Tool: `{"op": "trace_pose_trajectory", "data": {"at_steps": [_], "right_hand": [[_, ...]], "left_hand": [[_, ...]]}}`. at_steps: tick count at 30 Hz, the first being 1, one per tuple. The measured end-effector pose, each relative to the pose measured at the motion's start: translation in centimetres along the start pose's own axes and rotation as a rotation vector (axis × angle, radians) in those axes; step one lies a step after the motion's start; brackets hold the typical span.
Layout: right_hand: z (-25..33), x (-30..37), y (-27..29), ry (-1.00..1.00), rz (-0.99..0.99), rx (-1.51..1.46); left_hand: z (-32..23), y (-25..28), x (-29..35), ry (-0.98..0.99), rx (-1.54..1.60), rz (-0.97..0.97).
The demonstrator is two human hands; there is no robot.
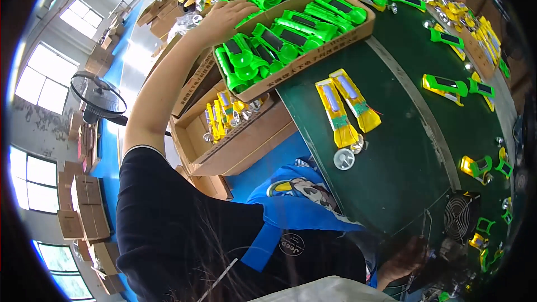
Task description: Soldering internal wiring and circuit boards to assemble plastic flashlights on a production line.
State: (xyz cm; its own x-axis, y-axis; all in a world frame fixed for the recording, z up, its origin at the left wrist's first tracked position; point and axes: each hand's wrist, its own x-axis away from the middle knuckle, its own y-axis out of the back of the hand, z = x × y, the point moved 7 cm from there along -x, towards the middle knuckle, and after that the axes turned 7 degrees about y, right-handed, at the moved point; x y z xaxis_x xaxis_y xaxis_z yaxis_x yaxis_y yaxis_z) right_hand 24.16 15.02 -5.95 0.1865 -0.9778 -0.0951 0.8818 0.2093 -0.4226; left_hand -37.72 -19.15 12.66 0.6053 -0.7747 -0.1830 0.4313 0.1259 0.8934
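Fingers (244,9) of the left hand (225,20), reaching over the left end of the carton (314,66); grip not discernible. Green casings (288,53) lie overlapped inside; singly lifting each would probably best spare their dark panels (292,36).

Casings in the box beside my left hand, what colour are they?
The casings are bright green with dark panels, best seen in the head view.

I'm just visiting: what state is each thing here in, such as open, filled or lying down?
Upper box of green cases: open, filled
Lower box: open, yellow pieces inside
Two yellow pieces on the table: lying side by side
Standing fan: spinning unclear
Left hand: by the upper box, grip unclear
Right hand: dim, grip unclear
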Motion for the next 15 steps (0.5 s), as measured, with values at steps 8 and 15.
{"op": "trace_pose_trajectory", "data": {"at_steps": [8,15], "right_hand": [[-0.4,-0.8,-5.6,0.087,0.103,0.198],[-0.4,-0.2,-4.6,0.135,-0.011,0.212]], "left_hand": [[-7.1,-6.4,-11.7,-0.281,0.297,0.120],[-9.0,-6.3,-10.7,-0.441,0.335,-0.041]]}}
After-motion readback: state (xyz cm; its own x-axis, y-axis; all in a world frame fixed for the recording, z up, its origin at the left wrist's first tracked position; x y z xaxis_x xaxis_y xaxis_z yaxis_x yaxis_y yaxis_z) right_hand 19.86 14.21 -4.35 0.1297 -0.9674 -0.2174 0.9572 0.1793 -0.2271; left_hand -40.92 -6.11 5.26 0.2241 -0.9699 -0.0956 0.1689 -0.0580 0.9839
